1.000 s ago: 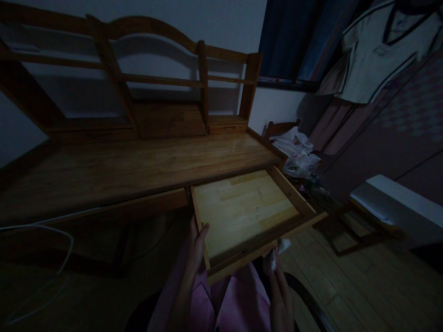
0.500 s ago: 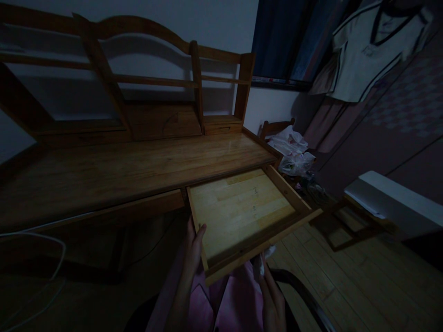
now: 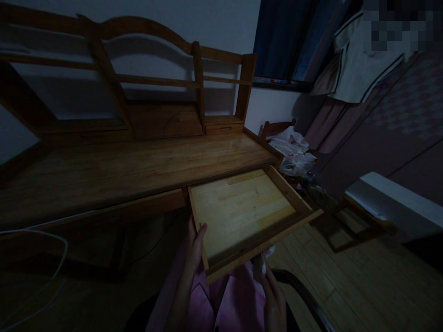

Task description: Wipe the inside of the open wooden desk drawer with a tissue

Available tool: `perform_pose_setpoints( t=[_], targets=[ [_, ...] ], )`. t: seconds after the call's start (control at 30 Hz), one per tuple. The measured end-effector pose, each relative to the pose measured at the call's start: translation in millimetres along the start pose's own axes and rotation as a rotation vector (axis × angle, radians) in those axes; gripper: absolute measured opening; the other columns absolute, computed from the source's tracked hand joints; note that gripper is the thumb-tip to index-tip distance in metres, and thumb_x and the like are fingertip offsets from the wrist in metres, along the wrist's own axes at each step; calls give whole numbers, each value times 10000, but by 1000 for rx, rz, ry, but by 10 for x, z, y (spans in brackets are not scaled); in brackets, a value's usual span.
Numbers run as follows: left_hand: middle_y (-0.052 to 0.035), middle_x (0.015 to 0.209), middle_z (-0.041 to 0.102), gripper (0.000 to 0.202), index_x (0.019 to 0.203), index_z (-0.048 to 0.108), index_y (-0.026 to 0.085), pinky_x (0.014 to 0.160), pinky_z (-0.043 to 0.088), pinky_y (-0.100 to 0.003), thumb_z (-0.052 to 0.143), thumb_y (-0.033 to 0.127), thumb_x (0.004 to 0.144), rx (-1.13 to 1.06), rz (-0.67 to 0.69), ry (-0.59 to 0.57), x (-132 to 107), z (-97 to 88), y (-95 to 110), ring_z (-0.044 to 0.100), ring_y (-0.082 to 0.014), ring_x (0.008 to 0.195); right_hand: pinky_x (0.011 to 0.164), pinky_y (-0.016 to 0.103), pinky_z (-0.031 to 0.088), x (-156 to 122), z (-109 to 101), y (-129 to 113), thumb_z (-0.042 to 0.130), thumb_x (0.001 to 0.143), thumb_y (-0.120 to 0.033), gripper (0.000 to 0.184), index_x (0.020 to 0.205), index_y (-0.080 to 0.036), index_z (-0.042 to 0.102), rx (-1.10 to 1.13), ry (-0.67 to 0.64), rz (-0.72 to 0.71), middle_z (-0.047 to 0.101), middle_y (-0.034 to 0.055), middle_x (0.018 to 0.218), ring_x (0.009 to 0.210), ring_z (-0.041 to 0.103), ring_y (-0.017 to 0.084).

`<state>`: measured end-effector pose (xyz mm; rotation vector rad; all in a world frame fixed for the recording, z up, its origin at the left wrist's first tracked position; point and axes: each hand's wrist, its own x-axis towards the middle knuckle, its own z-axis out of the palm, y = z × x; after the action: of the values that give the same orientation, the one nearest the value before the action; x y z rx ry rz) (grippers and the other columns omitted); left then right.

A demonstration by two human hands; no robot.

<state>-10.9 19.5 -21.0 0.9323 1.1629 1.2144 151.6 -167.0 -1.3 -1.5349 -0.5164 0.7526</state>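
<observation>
A wooden drawer (image 3: 242,212) with a pale bottom is pulled out from the right part of the desk (image 3: 155,161). My left hand (image 3: 195,244) grips its left side wall, the thumb over the top edge and the fingers underneath or outside, partly hidden. Below the drawer's front board, my right hand (image 3: 272,281) is closed on a white cloth or tissue (image 3: 259,266). Part of that white piece sticks out beyond the board. The right fingertips are hidden in shadow, and whether they touch the board I cannot tell.
A shelf unit (image 3: 155,80) rises along the desk's back. White cable (image 3: 62,244) hangs at the left. Plastic bags (image 3: 292,147) lie beyond the desk's right end. At the right stands a low wooden stool (image 3: 346,226). A dark curved chair arm (image 3: 301,290) is beside my right hand.
Both hands hold nearly the same places, and the drawer stays pulled out. The whole view has shifted very slightly.
</observation>
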Motion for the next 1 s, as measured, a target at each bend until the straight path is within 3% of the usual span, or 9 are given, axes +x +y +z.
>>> perform_pose_setpoints(
  t=[0.3,0.37,0.5,0.63,0.77,0.87,1.0],
  targets=[
    [-79,1522,487,713,1512,361,303,1160,358,-475,639,490,882,18,17,-10,47,-28,-78,471,-295,1390,1138,449,379,100,-146,207,613,829,-612,596,1243,-195,712,-94,-92,-6,669,92,1323,1347,503,325],
    [-80,1528,479,710,1518,352,306,1160,359,-473,631,487,890,16,19,-14,46,-32,-79,474,-289,1388,1117,427,402,169,-208,244,602,824,-616,590,1206,-186,732,-123,-56,23,676,100,1311,1334,514,329],
    [-91,1504,504,717,1519,353,292,1151,372,-469,632,482,887,19,-1,1,15,-19,-35,490,-293,1373,987,402,490,405,-294,178,608,799,-615,586,1126,-151,754,-164,151,100,729,111,1190,1227,588,355],
    [-95,1494,515,725,1518,353,288,1142,385,-468,634,495,883,23,-8,2,-9,0,7,505,-294,1361,793,332,527,643,-220,36,653,783,-570,545,1108,-141,737,-13,99,122,756,72,1056,1015,669,309],
    [-94,1511,498,733,1515,352,297,1135,393,-478,640,503,873,18,-13,8,10,-1,-4,503,-300,1363,713,309,493,800,-131,11,659,782,-582,520,1027,-131,741,9,112,79,752,63,950,890,662,269],
    [-104,1511,493,756,1520,346,288,1132,394,-492,647,512,864,25,-16,14,29,-9,-24,493,-311,1371,746,315,477,913,-175,86,623,813,-600,540,1060,-132,732,-61,149,22,743,63,965,924,643,269],
    [-107,1496,508,762,1529,333,289,1133,389,-496,637,524,870,26,-17,7,36,-17,-43,496,-312,1368,913,367,459,1024,-240,124,544,887,-579,560,1198,-135,685,-90,221,-151,719,86,1114,1082,608,284]
  ],
)
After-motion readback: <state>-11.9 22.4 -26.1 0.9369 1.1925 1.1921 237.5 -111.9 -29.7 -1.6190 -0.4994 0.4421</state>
